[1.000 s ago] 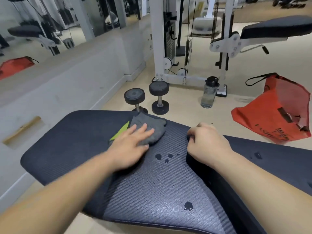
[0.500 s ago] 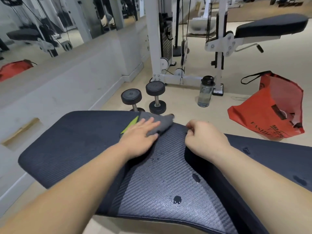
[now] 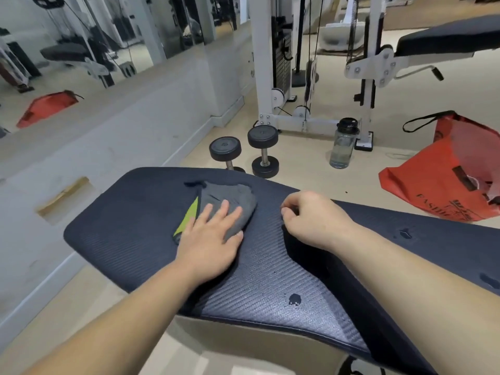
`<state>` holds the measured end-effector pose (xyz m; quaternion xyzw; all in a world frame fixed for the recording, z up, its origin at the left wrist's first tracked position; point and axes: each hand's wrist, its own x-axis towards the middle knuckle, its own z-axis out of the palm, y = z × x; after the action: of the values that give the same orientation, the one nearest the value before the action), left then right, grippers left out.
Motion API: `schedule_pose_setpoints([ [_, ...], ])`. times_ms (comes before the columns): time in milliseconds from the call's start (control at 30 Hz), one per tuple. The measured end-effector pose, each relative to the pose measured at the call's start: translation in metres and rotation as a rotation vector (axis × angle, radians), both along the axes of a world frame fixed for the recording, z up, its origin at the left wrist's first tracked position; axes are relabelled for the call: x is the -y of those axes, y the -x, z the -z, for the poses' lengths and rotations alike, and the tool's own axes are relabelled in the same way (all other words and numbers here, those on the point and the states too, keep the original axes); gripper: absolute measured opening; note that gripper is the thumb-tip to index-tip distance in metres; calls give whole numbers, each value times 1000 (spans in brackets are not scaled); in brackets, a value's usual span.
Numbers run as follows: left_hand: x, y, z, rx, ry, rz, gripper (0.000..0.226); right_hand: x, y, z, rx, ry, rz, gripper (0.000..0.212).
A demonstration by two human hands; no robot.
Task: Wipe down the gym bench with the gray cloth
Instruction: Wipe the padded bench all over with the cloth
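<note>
Hands: left hand (image 3: 209, 240) flat on gray cloth (image 3: 230, 203).

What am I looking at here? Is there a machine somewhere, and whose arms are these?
There is no machine: a person wears a camera on the head, looking forward and down, so the two bare arms are their own. The padded dark surface is a gym bench. The left hand lies flat, fingers spread, pressing a gray cloth with a green corner onto the bench to wipe it. The right hand is curled and rests on the pad, holding nothing that I can see. Water drops sit on the pad nearer the person. On the floor beyond stand two dumbbells, a water bottle and a red bag.
</note>
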<state>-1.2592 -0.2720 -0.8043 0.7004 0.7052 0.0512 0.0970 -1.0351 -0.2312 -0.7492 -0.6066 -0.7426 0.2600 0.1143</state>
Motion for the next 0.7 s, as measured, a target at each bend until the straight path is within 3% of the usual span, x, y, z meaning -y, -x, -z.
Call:
schedule_pose_setpoints([
  [100,48,-11,-8,29,21,360,58,2,16,-4,-13,-38,-15,24],
  [167,47,22,-15,117,78,492,57,5,28,-3,-20,-53,-42,25],
  [233,33,59,-13,128,76,358,56,8,38,-2,-23,-45,-68,24],
  [367,33,71,1,-68,-29,-312,57,11,66,0,-21,-42,-119,22],
  [433,48,51,0,-59,0,-260,58,11,79,1,-16,-50,-129,22],
  [600,81,103,-18,70,54,323,57,12,121,9,-26,-92,-164,24],
  [633,74,127,-20,86,78,314,57,13,130,11,-30,-97,-173,24],
  [700,55,166,-14,62,37,51,55,14,146,14,-43,-104,-201,24],
])
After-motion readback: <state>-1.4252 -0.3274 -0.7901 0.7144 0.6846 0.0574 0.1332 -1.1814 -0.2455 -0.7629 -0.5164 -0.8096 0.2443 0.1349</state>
